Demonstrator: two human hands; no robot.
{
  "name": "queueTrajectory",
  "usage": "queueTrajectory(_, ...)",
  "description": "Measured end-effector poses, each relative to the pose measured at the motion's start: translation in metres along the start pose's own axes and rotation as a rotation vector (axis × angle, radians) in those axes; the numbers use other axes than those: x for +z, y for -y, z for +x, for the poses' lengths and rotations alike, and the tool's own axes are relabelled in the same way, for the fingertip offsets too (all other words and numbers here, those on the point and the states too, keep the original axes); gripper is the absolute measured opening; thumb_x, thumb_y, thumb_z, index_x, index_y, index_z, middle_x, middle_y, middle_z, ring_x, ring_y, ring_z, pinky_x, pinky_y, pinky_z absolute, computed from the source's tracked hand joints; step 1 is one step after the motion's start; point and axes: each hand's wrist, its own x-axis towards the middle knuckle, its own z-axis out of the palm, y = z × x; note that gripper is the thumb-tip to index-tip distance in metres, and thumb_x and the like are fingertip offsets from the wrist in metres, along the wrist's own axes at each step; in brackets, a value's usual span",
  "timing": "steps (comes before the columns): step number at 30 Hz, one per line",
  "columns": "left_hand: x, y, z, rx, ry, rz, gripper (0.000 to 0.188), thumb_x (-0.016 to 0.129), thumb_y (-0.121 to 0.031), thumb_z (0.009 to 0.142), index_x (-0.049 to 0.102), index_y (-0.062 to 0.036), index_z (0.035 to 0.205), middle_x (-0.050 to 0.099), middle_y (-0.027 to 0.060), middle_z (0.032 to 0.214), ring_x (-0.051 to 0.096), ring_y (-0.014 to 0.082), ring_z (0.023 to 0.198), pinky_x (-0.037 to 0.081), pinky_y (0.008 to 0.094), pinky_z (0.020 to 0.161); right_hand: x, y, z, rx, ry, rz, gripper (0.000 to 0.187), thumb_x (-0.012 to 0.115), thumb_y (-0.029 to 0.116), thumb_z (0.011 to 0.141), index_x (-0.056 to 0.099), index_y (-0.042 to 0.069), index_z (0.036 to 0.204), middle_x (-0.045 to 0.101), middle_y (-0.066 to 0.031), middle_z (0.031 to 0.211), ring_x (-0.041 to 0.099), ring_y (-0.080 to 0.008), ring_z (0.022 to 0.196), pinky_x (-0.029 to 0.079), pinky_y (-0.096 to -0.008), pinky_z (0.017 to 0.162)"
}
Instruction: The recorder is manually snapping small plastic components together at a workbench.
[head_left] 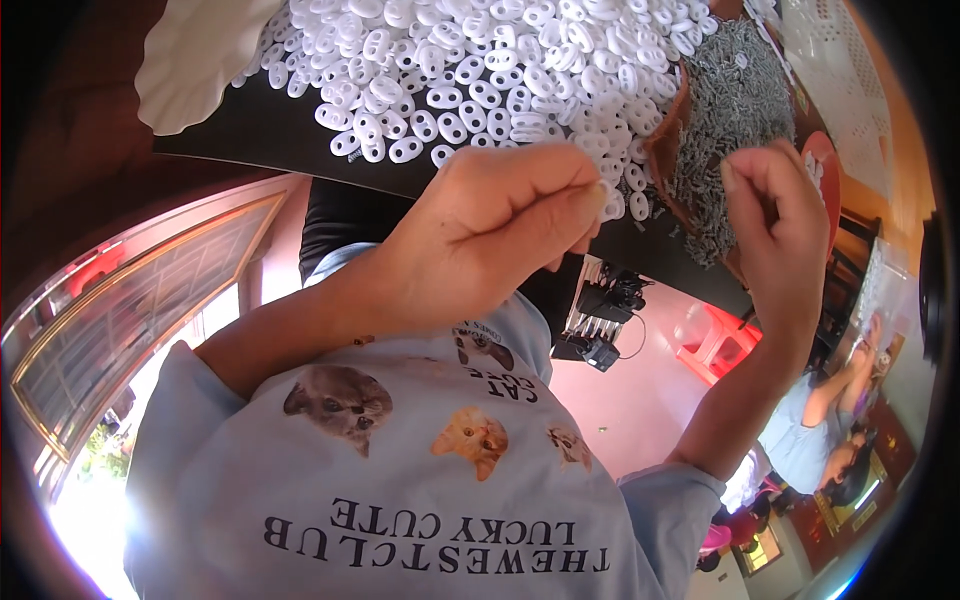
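Note:
My left hand (515, 225) is closed at the near edge of a dark table, thumb pressed against the curled fingers. A white oval piece (613, 203) with holes shows right at its thumb tip and appears pinched there. Beyond it spreads a big heap of white two-holed oval pieces (440, 60). My right hand (785, 215) is raised beside a pile of small grey screw-like parts (735, 100), thumb and fingers bent into a pinch. Whatever lies between those fingertips, if anything, is hidden or too small to make out.
A pale scalloped-edged sheet or tray (195, 60) lies at the far left. Brown edging (668, 150) separates the grey parts from the white heap. Below the table are a power strip with black adapters (605, 310) and a red plastic stool (715, 340). Another person (820, 430) sits at right.

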Motion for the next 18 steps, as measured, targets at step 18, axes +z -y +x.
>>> queueTrajectory(18,0.004,0.007,-0.003,0.038,0.025,0.059,0.020,0.045,-0.011,0.101,0.058,0.0013,0.094,0.059,0.0040,0.079,0.052,0.0065,0.067,0.042,0.0209,0.060,0.003,-0.046,0.003,-0.057,0.007,-0.342,0.011,0.059,0.002,0.086,0.060,0.004,0.097,0.057,-0.0115,0.088,0.059,-0.0322,0.077,0.045,-0.0370,0.065)
